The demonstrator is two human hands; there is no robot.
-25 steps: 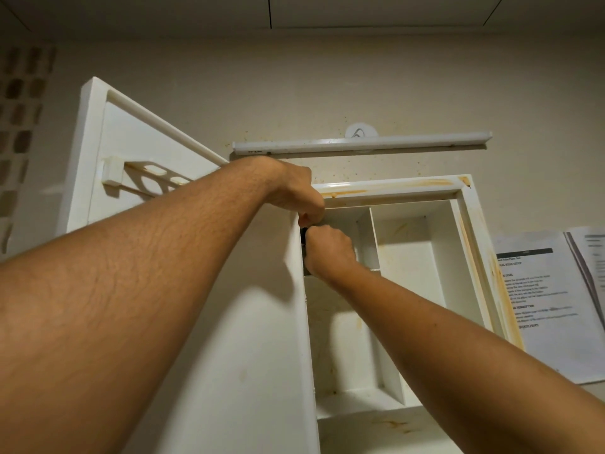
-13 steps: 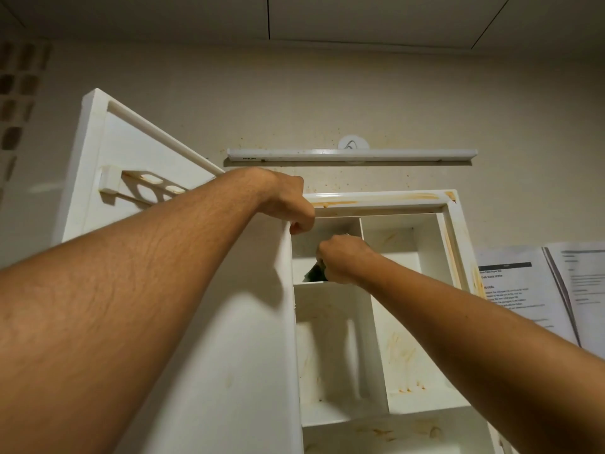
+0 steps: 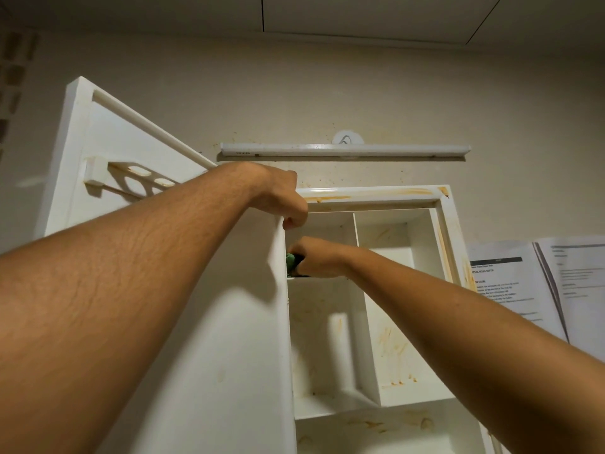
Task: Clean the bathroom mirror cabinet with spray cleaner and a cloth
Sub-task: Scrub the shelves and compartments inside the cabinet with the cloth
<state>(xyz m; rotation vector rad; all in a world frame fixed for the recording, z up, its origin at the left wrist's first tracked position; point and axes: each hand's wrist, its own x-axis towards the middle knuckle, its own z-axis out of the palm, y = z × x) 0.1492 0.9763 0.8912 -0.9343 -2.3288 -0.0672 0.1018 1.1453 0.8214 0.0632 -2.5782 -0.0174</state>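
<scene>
While the door [image 3: 229, 322] is standing swung out to the left, its inner face is filling the left half of the view, with a rack [image 3: 131, 178] sticking out near its top edge. Left hand [image 3: 281, 201] is gripping the door's upper free corner, fingers curling over the edge. Just below it, right hand [image 3: 314, 260] is reaching into the top-left compartment of the cabinet [image 3: 376, 199], fingers clenching round a green cloth [image 3: 292, 262]. Cloth is sitting at that compartment's left side, just above the short shelf [image 3: 327, 279]. Cannot tell whether it is touching the wall or the door edge, as the hand is hiding most of it. Room there is tight: door edge left, divider [image 3: 361, 306] right, shelf underneath. Taller compartment right of the divider is lying open, with orange streaks showing on its back and along the frame's top and right rims. Above the cabinet, a light bar [image 3: 343, 150] is running along the wall, apart from the frame. Papers [image 3: 523, 290] are hanging just right of the cabinet.
</scene>
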